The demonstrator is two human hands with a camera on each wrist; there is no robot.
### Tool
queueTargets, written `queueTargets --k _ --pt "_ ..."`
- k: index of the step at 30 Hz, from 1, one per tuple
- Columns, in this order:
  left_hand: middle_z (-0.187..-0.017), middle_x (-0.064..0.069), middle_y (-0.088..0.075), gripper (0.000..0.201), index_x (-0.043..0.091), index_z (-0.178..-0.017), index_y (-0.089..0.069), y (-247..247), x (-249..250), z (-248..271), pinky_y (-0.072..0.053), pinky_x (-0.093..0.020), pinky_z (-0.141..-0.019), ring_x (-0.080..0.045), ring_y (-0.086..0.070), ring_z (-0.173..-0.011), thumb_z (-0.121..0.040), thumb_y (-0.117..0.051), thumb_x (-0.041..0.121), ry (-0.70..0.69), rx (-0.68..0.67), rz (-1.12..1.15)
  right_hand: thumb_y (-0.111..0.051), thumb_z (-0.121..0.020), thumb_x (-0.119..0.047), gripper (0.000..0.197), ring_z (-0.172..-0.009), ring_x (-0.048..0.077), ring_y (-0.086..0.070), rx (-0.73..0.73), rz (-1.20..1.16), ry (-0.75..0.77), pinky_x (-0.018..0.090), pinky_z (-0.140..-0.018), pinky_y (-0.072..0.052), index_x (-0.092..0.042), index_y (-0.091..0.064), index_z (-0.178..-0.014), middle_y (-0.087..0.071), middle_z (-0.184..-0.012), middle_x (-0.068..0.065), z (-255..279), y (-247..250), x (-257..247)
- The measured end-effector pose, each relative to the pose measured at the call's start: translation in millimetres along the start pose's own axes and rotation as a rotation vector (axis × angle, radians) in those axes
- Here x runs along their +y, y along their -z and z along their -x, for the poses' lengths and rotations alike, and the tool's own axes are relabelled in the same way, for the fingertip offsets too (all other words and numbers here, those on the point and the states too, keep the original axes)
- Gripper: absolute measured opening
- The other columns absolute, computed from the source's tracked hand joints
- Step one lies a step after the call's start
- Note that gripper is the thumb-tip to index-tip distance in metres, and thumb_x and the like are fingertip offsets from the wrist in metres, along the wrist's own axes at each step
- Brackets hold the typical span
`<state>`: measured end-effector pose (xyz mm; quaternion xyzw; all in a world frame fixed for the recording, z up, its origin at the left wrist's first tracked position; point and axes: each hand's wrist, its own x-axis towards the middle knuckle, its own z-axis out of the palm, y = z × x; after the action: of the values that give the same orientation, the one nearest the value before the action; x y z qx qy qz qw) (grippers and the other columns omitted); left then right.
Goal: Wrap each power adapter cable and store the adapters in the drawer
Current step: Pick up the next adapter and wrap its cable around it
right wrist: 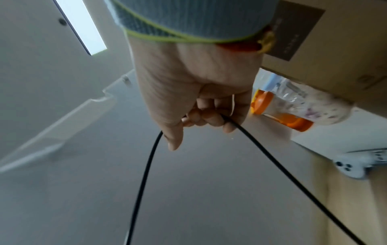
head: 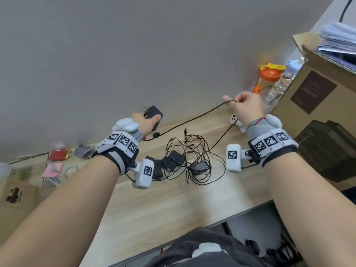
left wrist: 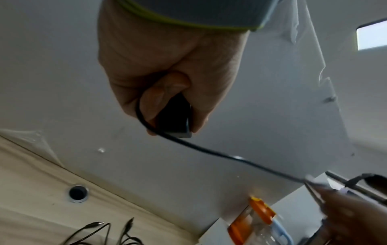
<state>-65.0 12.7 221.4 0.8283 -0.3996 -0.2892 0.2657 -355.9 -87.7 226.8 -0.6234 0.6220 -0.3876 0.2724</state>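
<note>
left hand (head: pixel 148 124) grips adapter (head: pixel 153 114) | right hand (head: pixel 247 106) pinches cable (head: pixel 192 119) | cable limp, light; coil from adapter end

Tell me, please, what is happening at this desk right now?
A person is winding up a power adapter's cable. The left hand grips the black adapter, raised above the wooden desk, prongs pointing away. The right hand pinches its cable, drawn out to the right, the rest trailing down to the desk. Several more adapters lie in a tangle of cords between the forearms, not yet wrapped. No drawer is clearly in view.
</note>
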Motion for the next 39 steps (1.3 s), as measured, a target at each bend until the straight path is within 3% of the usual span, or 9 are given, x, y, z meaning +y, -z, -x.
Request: queueTargets --k 6,10,13,20,22,24,28,33,39 --pt "-0.082 -0.015 -0.069 0.054 0.008 -0.099 -0.061 -8 -6 6 -0.059 -0.042 -0.059 -0.035 -0.067 -0.065 -0.084 -0.061 0.060 -0.010 -0.019 0.032 -0.071 -0.080 -0.047 0.042 -0.056 0.010 -0.040 0.093 -0.072 0.141 0.026 -0.060 -0.034 -0.023 -0.044 -0.058 -0.043 -0.053 -0.012 -8 9 -43" --pt "-0.069 -0.006 -0.053 0.040 0.011 -0.100 -0.053 -13 5 10 -0.043 -0.022 -0.037 -0.019 -0.045 -0.044 -0.094 -0.055 0.050 -0.037 -0.057 0.221 -0.074 -0.075 -0.014 0.024 -0.075 0.016 -0.056 -0.290 0.236 0.113 0.024 -0.071 -0.043 -0.027 -0.057 -0.066 -0.060 -0.071 -0.012 -2 -13 -38" --pt "-0.076 -0.009 -0.053 0.043 0.007 -0.106 -0.050 -14 16 14 -0.047 -0.024 -0.043 -0.017 -0.047 -0.042 -0.095 -0.055 0.049 -0.076 -0.105 0.346 -0.056 -0.077 0.004 0.041 -0.103 0.017 -0.059 -0.556 0.426 0.113 0.023 -0.085 -0.045 -0.032 -0.067 -0.093 -0.066 -0.111 -0.002 17 -28 -27" --pt "-0.090 -0.006 -0.065 0.039 0.013 -0.111 -0.052 -16 41 25 -0.055 -0.033 -0.065 -0.020 -0.069 -0.073 -0.097 -0.051 0.050 -0.127 -0.222 0.570 -0.067 -0.090 -0.036 0.046 -0.128 0.015 -0.049 -0.895 0.215 0.224 0.024 -0.101 -0.035 -0.023 -0.056 -0.134 -0.058 -0.136 -0.005 63 -64 -44" --pt "-0.084 -0.004 -0.063 0.032 0.016 -0.102 -0.053 -17 48 29 -0.056 -0.036 -0.068 -0.023 -0.067 -0.074 -0.098 -0.052 0.048 -0.136 -0.233 0.611 -0.062 -0.094 -0.039 0.038 -0.118 0.008 -0.055 -0.984 0.108 0.237 0.024 -0.101 -0.039 -0.021 -0.061 -0.128 -0.065 -0.123 -0.013 70 -73 -47" --pt "-0.081 -0.004 -0.061 0.030 0.017 -0.097 -0.052 -15 54 32 -0.054 -0.037 -0.069 -0.024 -0.064 -0.072 -0.098 -0.052 0.047 -0.151 -0.233 0.609 -0.056 -0.099 -0.033 0.019 -0.084 0.001 -0.061 -1.009 0.013 0.216 0.016 -0.082 -0.044 -0.019 -0.069 -0.099 -0.069 -0.084 -0.018 74 -76 -49" --pt "-0.080 -0.010 -0.063 0.034 0.012 -0.095 -0.056 -6 51 33 -0.059 -0.037 -0.065 -0.023 -0.065 -0.061 -0.095 -0.058 0.046 -0.173 -0.187 0.495 -0.058 -0.097 -0.034 0.031 -0.048 0.009 -0.040 -0.893 0.037 0.201 0.022 -0.053 -0.035 -0.019 -0.065 -0.072 -0.045 -0.053 -0.006 67 -66 -46" --pt "-0.078 -0.008 -0.063 0.044 0.009 -0.106 -0.058 4 32 32 -0.051 -0.023 -0.047 -0.019 -0.066 -0.055 -0.088 -0.067 0.048 -0.154 -0.403 0.338 -0.077 -0.083 -0.033 0.022 -0.052 0.005 -0.041 -0.744 -0.107 0.115 0.019 -0.055 -0.034 -0.013 -0.069 -0.086 -0.050 -0.057 -0.009 50 -42 -41" --pt "-0.080 -0.005 -0.064 0.039 0.012 -0.101 -0.067 7 33 36 -0.046 -0.019 -0.051 -0.015 -0.055 -0.055 -0.082 -0.075 0.045 -0.192 -0.504 0.173 -0.058 -0.090 -0.058 0.043 -0.059 0.012 -0.030 -0.721 -0.189 0.081 0.026 -0.054 -0.026 -0.019 -0.072 -0.099 -0.043 -0.065 -0.009 43 -38 -47"
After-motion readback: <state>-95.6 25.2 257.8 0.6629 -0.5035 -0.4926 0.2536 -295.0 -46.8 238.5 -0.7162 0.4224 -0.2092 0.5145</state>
